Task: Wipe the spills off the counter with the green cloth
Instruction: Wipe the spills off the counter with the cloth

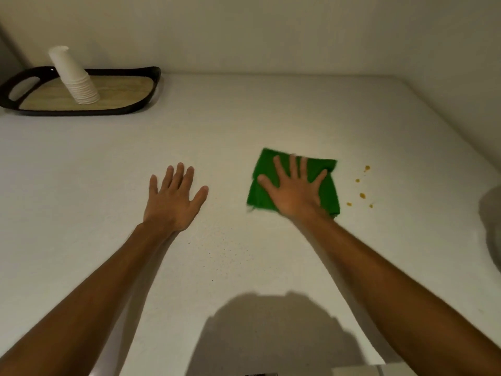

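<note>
Cloth, green (322, 183), soft, folded square, edges blurred; right hand (294, 189) flat atop, fingers apart; left hand (173, 200) splayed on matte surface (244, 118); orange spills (362, 189) beside.

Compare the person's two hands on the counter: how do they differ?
The right hand presses flat on the green cloth; the left hand lies on bare counter. The right sits nearer the orange spills; the left is farther away. Both are palm-down, fingers spread.
</note>
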`<state>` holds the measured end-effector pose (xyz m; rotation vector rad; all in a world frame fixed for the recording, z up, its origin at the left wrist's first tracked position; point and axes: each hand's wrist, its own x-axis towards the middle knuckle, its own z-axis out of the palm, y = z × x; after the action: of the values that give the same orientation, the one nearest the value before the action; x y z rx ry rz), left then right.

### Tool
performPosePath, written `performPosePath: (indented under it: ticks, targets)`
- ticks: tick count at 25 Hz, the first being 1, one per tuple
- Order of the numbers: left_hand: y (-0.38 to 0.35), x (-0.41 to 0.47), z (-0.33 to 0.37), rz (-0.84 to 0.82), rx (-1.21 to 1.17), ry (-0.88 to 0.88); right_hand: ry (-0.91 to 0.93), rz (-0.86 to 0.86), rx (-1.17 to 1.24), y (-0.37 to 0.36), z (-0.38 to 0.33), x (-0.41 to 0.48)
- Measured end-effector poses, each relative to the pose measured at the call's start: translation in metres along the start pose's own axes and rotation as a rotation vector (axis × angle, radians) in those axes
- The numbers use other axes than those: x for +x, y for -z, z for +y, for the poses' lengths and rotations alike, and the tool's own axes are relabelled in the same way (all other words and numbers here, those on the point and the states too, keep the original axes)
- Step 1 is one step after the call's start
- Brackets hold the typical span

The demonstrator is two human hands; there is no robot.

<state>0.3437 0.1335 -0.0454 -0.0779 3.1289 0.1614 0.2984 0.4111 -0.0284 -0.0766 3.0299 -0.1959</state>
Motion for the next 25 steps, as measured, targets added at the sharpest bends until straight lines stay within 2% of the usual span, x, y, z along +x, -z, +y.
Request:
performPosePath:
  ticks: [4, 6, 7, 8, 10, 13, 15, 17, 18, 20, 22, 25]
  targets:
    - [0.001, -0.001, 0.001, -0.001, -0.008, 0.005, 0.584, -0.083, -0.116, -0.003, 0.026, -0.076]
    - [0.003, -0.001, 0.000, -0.007, -0.010, 0.007, 0.755, -0.108, -0.141, 0.006, 0.054, -0.078]
    - [0.003, -0.002, 0.001, -0.014, -0.012, 0.007, 0.778, -0.111, -0.147, 0.010, 0.067, -0.073]
    - [0.004, -0.002, 0.001, -0.019, -0.012, 0.005, 0.750, -0.106, -0.147, 0.013, 0.078, -0.065]
    - [0.004, -0.003, 0.002, -0.025, -0.014, 0.008, 0.563, -0.086, -0.136, 0.017, 0.093, -0.043]
    - [0.004, -0.003, 0.002, -0.033, -0.012, 0.009, 0.105, -0.007, -0.088, 0.012, 0.090, -0.020]
    - [0.003, -0.002, 0.001, -0.027, -0.011, -0.005, -0.175, 0.012, -0.045, 0.008, 0.063, -0.018]
    - [0.004, -0.003, -0.001, -0.026, -0.009, -0.017, -0.306, 0.014, -0.016, 0.004, 0.020, -0.028]
    - [0.004, -0.002, -0.001, -0.029, -0.007, -0.019, -0.293, 0.017, -0.008, 0.000, -0.001, -0.036]
    - [0.003, -0.003, -0.001, -0.026, -0.006, -0.007, -0.125, 0.011, -0.006, -0.006, -0.037, -0.058]
    - [0.003, -0.002, -0.001, -0.019, -0.014, -0.012, 0.132, -0.017, -0.041, -0.012, -0.053, -0.088]
    - [0.003, -0.002, 0.000, -0.030, -0.018, -0.013, 0.524, -0.112, -0.080, -0.011, -0.035, -0.126]
